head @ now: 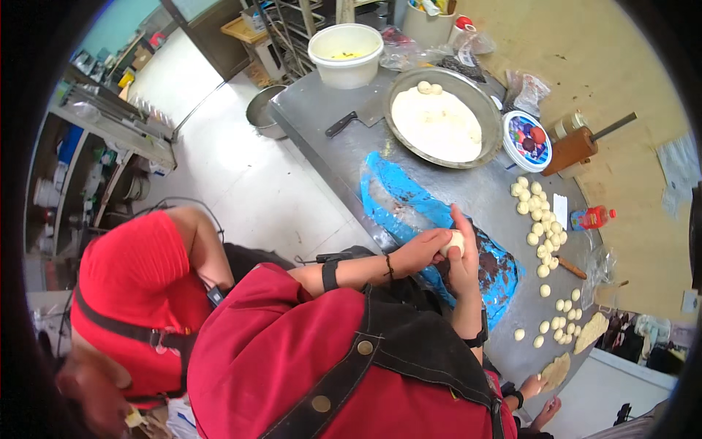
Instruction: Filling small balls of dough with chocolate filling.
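A white dough ball is held between my two hands over a blue plastic sheet bearing dark brown filling. My left hand grips it from the left, fingertips curled against it. My right hand cups its right side, thumb across the ball and a finger pointing up. Further right, many small dough balls lie in a cluster on the metal table. Behind the sheet, a large metal bowl holds white flour with a few dough balls on it.
A cleaver lies left of the bowl. A white tub, lidded bucket, red bottle and wooden rolling pin stand or lie around. Co-worker's hands touch flattened dough. Another person in red is close at left.
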Available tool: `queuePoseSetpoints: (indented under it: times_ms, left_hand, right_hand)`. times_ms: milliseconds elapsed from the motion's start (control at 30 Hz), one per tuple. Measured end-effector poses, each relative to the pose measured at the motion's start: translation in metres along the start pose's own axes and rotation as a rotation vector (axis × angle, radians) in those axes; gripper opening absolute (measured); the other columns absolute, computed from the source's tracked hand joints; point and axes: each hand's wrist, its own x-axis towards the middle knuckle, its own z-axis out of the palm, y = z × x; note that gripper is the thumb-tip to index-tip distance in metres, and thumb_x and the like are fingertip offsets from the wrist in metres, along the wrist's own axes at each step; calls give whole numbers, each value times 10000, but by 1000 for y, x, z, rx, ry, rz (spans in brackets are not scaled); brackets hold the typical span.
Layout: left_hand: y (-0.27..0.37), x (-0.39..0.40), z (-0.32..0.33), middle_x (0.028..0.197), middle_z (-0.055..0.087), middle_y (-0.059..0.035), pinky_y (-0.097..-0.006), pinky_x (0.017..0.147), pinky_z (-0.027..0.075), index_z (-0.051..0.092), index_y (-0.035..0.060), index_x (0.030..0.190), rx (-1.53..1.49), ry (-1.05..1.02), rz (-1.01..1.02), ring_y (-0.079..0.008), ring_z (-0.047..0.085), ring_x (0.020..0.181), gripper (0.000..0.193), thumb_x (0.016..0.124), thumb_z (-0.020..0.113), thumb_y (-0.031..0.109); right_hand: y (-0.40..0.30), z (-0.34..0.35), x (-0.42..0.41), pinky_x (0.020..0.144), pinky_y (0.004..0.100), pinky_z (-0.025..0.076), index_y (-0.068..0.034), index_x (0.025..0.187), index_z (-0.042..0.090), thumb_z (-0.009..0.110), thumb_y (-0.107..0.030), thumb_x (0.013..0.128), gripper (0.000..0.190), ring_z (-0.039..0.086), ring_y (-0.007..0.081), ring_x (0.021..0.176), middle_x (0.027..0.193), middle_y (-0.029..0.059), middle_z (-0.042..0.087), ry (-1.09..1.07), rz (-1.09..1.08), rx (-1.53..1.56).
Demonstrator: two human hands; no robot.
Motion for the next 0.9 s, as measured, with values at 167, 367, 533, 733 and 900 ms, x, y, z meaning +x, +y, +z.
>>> queuePoseSetpoints:
  times_ms: [167,367,533,733,900]
  left_hand:
    - [0,1,8,712,475,30,-194,481,316,523,98,967,18,-28,-70,-54,389,559,317,939,370,375]
    - [13,8,4,753,510,36,-198,544,356,506,118,1029,10,-74,-207,-59,454,609,313,901,381,375]
    - [16,15,-2,821,502,28,-197,550,363,489,111,1113,103,-97,-142,-55,448,634,356,897,414,384]
    - [24,40,-21,816,501,52,-188,537,365,512,129,1085,94,-115,-157,-49,444,630,400,910,387,467]
    - [22,48,-34,777,515,38,-200,518,356,529,130,1012,-2,-172,-240,-50,442,604,409,925,345,484]
  right_hand:
    - [13,-8,-3,961,418,364,37,1154,485,332,-249,945,386,604,275,973,916,146,669,7,-100,-76]
    - [-10,9,7,975,351,351,48,1179,473,313,-285,954,433,477,241,1155,1208,168,546,78,198,434]
    - [29,-9,1,967,350,354,43,1230,471,397,-473,902,616,493,263,1127,1266,173,495,-171,188,392]
    - [19,-4,18,989,387,332,33,1185,519,375,-444,914,567,480,303,1148,1227,170,524,24,210,150]
    - [19,3,36,955,406,369,24,1048,610,335,-301,944,438,526,332,1092,1083,171,609,43,25,-103]
